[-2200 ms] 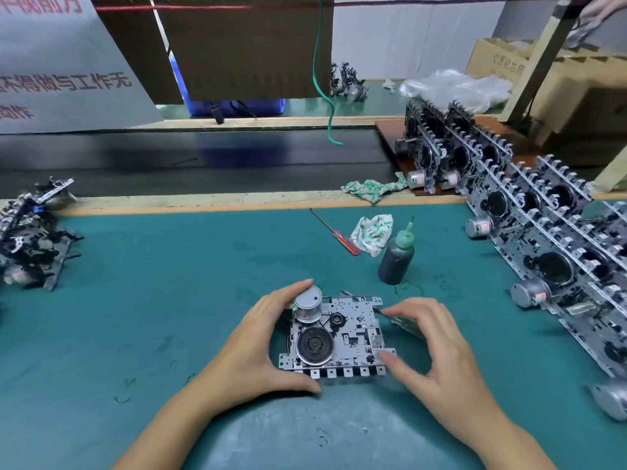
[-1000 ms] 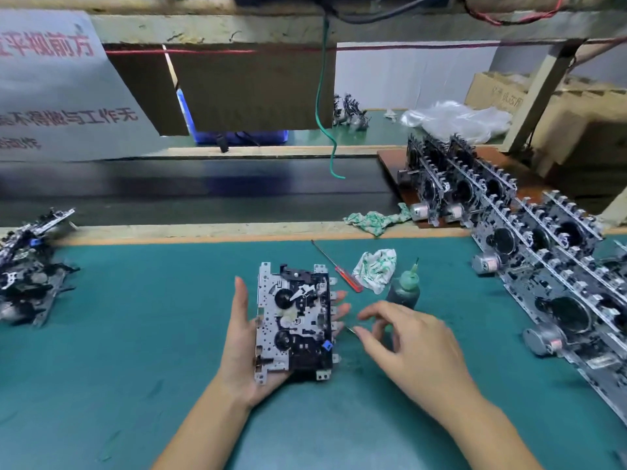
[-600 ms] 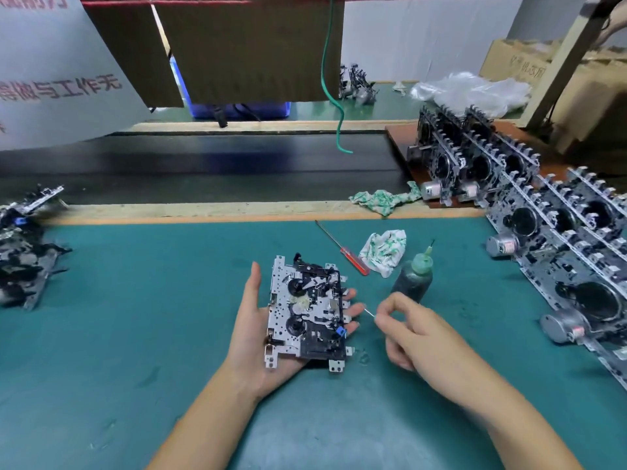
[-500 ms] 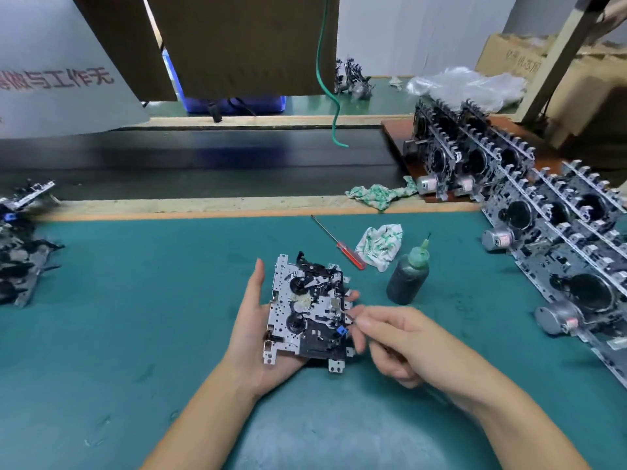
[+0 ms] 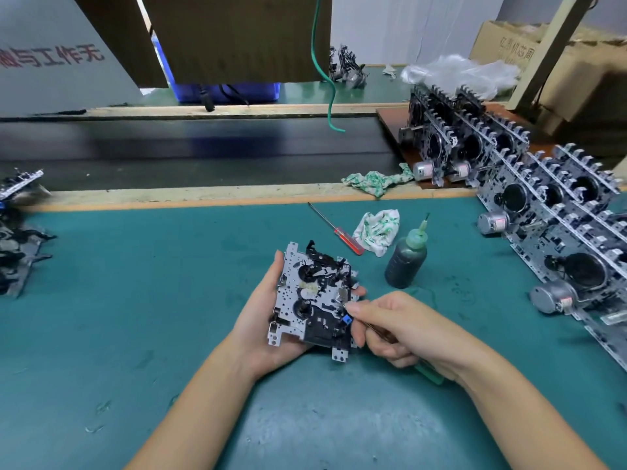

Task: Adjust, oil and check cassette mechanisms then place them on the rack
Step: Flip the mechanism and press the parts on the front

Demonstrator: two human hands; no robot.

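Note:
A silver and black cassette mechanism [image 5: 314,296] stands tilted in my left hand [image 5: 263,320], which holds it from the left edge and from behind, above the green mat [image 5: 135,300]. My right hand [image 5: 400,327] pinches a thin green-handled tool [image 5: 427,369]. Its metal tip touches the mechanism's right edge next to a small blue part. A dark oil bottle [image 5: 405,259] with a green nozzle stands on the mat just right of the mechanism. Rows of finished mechanisms [image 5: 559,225] stand upright along the right side.
A red-handled screwdriver [image 5: 339,230] and a crumpled rag [image 5: 376,228] lie behind the mechanism. Another rag [image 5: 373,179] lies on the wooden edge by a dark conveyor belt [image 5: 186,147]. A heap of mechanisms [image 5: 17,239] sits at the far left. Cardboard boxes [image 5: 583,72] stand at the back right.
The mechanism was lifted off the mat and turned over into my left hand. My right hand took up the thin tool and brought its tip in to the mechanism's right edge.

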